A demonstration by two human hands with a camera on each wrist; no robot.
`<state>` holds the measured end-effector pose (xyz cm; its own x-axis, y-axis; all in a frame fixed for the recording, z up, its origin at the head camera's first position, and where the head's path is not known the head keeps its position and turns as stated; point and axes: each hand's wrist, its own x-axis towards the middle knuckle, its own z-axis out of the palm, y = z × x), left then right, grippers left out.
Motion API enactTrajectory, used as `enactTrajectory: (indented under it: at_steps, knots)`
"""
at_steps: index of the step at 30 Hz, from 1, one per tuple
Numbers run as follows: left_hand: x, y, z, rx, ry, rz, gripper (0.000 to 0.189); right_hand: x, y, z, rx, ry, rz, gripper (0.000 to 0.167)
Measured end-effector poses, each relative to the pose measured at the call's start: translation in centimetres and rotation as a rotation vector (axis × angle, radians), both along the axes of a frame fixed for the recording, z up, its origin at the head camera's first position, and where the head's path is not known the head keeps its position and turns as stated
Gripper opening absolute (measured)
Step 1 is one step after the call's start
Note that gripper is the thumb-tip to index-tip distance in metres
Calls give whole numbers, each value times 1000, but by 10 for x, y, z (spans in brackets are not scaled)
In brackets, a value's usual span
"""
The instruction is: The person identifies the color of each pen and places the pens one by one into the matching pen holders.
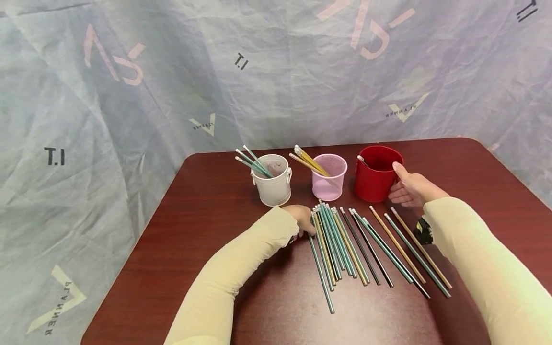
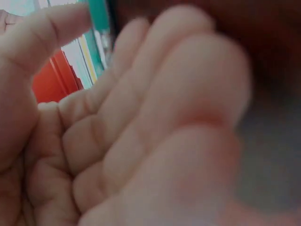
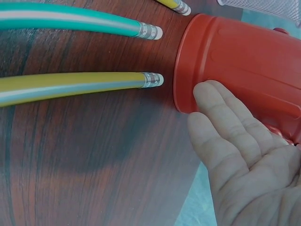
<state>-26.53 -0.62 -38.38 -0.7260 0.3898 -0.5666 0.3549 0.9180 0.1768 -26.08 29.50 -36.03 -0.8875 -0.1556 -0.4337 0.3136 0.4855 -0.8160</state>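
Observation:
My left hand point(image 1: 303, 218) is at the eraser end of the leftmost green pencil point(image 1: 321, 275), beside a row of pencils on the table. In the left wrist view its thumb tip lies by a green pencil point(image 2: 99, 16), and the fingers are loosely bent; contact is unclear. My right hand point(image 1: 411, 188) is at the right side of a red bucket point(image 1: 372, 184), its thumb by the rim. The right wrist view shows its fingers point(image 3: 228, 120) extended along the bucket's wall. One dark pencil point(image 1: 362, 160) stands in that bucket.
A white bucket point(image 1: 276, 190) with several green pencils and a pink mesh cup point(image 1: 327, 188) with several yellow pencils stand left of the red bucket. Green, yellow and black pencils point(image 1: 377, 247) lie on the brown table point(image 1: 185, 268). A printed cloth point(image 1: 276, 81) hangs behind.

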Motion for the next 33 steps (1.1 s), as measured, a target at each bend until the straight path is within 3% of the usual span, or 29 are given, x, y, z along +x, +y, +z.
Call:
enactTrajectory:
  at_steps: [4, 10, 17, 20, 24, 28, 33]
  knots:
    - [6, 0, -4, 56, -94, 33, 26, 0, 2, 1, -5, 3, 3, 97]
    - [12, -2, -10, 134, -155, 94, 26, 0, 2, 0, -7, 4, 4, 99]
    - [20, -10, -10, 243, -228, 130, 29, -1, 1, 1, -8, -13, 8, 98]
    - [23, -14, -6, 392, -289, 187, 25, -1, 1, 1, -10, -18, 11, 98]
    - [26, -20, 6, 677, -384, 309, 4, -1, 2, 0, -6, -18, 14, 98]
    - [27, -29, 26, 882, -389, 369, 28, -1, 3, 0, 5, -15, 13, 97]
    - [32, -50, 55, 1117, -379, 402, 24, -2, 1, 0, 2, -11, 13, 97]
